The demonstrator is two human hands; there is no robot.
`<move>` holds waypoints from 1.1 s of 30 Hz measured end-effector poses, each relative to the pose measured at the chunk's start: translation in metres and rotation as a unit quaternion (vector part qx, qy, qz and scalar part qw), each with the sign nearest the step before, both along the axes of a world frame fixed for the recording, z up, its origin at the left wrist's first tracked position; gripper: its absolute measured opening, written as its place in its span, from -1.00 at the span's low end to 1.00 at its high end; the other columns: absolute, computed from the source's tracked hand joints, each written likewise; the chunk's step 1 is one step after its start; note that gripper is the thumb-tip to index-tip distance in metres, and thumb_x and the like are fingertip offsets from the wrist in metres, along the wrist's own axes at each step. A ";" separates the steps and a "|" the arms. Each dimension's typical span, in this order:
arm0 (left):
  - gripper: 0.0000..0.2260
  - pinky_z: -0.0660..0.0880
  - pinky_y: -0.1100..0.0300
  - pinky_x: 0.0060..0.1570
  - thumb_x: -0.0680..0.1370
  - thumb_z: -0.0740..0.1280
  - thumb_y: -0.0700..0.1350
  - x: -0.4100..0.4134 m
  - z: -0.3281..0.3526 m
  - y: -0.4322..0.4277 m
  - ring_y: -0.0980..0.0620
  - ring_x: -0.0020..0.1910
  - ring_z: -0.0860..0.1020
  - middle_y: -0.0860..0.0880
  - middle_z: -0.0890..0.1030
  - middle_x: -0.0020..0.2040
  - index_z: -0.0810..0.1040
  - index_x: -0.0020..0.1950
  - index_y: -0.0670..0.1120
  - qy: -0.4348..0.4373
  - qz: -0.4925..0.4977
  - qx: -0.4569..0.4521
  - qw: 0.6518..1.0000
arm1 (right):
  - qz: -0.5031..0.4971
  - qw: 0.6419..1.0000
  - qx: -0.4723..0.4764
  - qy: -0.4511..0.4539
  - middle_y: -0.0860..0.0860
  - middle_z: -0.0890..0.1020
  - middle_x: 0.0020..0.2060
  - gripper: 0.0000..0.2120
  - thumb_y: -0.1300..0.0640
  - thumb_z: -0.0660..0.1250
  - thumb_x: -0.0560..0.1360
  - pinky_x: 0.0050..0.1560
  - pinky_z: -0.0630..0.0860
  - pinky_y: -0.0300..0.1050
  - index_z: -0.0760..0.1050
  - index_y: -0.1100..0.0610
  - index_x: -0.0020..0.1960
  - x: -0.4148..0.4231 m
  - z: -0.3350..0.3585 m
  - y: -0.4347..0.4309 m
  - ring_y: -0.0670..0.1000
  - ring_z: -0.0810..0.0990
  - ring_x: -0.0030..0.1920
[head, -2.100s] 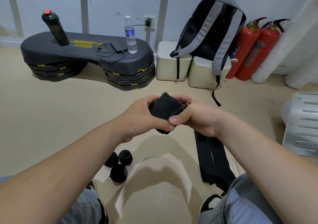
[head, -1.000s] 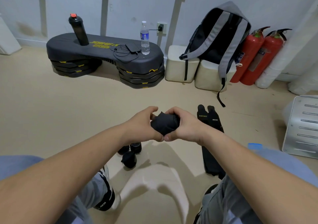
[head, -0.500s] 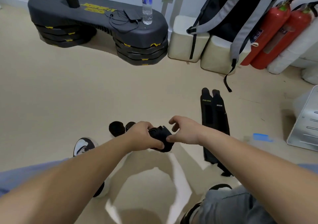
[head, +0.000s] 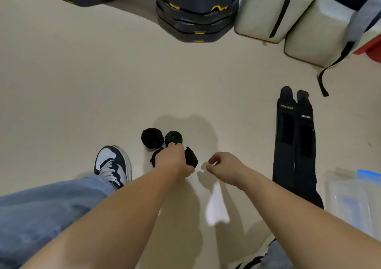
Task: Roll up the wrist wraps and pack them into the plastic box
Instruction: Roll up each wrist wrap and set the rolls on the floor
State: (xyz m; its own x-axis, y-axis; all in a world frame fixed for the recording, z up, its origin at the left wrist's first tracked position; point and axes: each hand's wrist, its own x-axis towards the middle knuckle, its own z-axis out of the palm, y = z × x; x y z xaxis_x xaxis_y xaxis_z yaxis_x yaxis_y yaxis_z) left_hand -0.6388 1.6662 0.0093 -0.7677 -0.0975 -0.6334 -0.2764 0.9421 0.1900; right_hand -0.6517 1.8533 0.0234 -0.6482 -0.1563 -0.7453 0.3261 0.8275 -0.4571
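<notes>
Head view: left hand [head: 174, 160] grips a rolled wrap [head: 190, 157] on the floor [head: 82, 83] beside finished rolls [head: 152, 137]; right hand [head: 223, 168], loosely curled and empty, is nearer the flat wraps [head: 294, 145] to its right, which lie lengthwise, pointing away.

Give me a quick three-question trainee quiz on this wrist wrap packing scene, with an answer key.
1. True or false: the right hand holds a wrap.
2. How many unrolled wraps lie flat?
3. What does the left hand grip? A) a bottle B) a rolled wrap C) a towel

Key: 1 false, it holds nothing. 2 two. 3 B.
</notes>
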 end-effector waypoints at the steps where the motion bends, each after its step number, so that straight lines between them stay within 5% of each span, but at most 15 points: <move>1: -0.51 0.59 0.02 0.00 0.44 0.49 0.14 -0.003 -0.005 -0.001 -0.10 0.06 0.58 -0.05 0.47 0.17 0.44 0.23 -0.07 -0.003 -0.003 -0.004 1.000 | -0.014 1.000 -0.008 -0.001 -0.01 0.61 0.11 -0.73 0.00 0.35 0.62 -0.02 0.47 -0.11 0.57 0.09 0.25 0.000 -0.004 0.000 0.05 0.61 0.06; 6: -0.52 0.45 0.03 -0.07 0.59 0.44 0.05 -0.006 -0.018 -0.004 -0.16 0.21 0.58 -0.10 0.41 0.36 0.40 0.41 -0.12 0.014 -0.015 -0.014 1.000 | -0.064 0.997 -0.033 -0.009 0.01 0.66 0.08 -0.80 0.02 0.34 0.61 0.01 0.54 -0.07 0.58 0.07 0.17 0.000 -0.009 0.005 0.09 0.67 0.12; 11: -0.72 0.47 0.02 -0.19 0.64 0.34 -0.07 -0.003 -0.009 0.009 -0.14 -0.04 0.55 -0.10 0.43 0.28 0.41 0.30 -0.12 0.095 -0.032 0.010 0.995 | -0.113 0.993 -0.039 0.011 0.00 0.67 -0.02 -0.93 0.05 0.32 0.62 -0.02 0.53 -0.06 0.57 0.00 0.00 0.008 0.001 0.030 0.10 0.67 0.06; 15: -0.73 0.56 -0.01 0.03 0.66 0.28 -0.07 -0.006 -0.003 0.046 -0.17 0.07 0.59 -0.08 0.51 0.26 0.48 0.34 -0.10 0.116 -0.057 0.091 0.987 | -0.138 0.990 -0.022 0.024 0.00 0.68 -0.03 -0.91 0.06 0.30 0.65 0.03 0.59 -0.02 0.57 0.02 0.03 0.023 0.018 0.061 0.10 0.68 0.05; 20: -0.75 0.52 0.01 0.13 0.68 0.23 -0.11 -0.006 -0.012 0.124 -0.16 0.16 0.55 -0.07 0.53 0.24 0.49 0.34 -0.10 0.059 -0.122 0.140 0.981 | -0.221 0.975 0.000 0.033 0.00 0.67 -0.08 -0.88 0.07 0.32 0.65 -0.11 0.52 -0.15 0.60 0.09 0.10 0.056 0.027 0.133 0.05 0.67 -0.03; 26: -0.72 0.50 0.00 0.27 0.66 0.25 -0.06 0.006 -0.028 0.206 -0.12 0.23 0.52 -0.01 0.52 0.27 0.49 0.36 -0.03 -0.005 -0.204 0.195 0.959 | -0.403 0.914 0.025 -0.026 0.12 0.63 -0.16 -0.89 0.15 0.31 0.64 -0.19 0.51 -0.05 0.60 0.15 0.06 0.098 0.004 0.207 0.09 0.56 -0.18; 33: -0.65 0.46 0.14 0.23 0.65 0.21 -0.16 0.026 -0.061 0.225 -0.06 0.29 0.52 0.01 0.51 0.35 0.49 0.44 -0.01 -0.054 -0.166 0.205 0.963 | -0.368 0.928 0.066 -0.001 0.19 0.63 -0.04 -0.78 0.12 0.30 0.64 -0.13 0.47 -0.09 0.59 0.26 0.15 0.062 -0.037 0.225 0.05 0.50 -0.14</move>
State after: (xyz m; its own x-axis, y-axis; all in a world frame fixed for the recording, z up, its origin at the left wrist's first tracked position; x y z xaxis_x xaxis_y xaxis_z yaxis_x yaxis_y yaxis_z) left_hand -0.6131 1.8907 -0.0513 -0.6412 0.4172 -0.6441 -0.0123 0.8336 0.5523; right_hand -0.5900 2.0788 -0.0133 -0.5416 0.4202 -0.7281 0.8254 0.4300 -0.3659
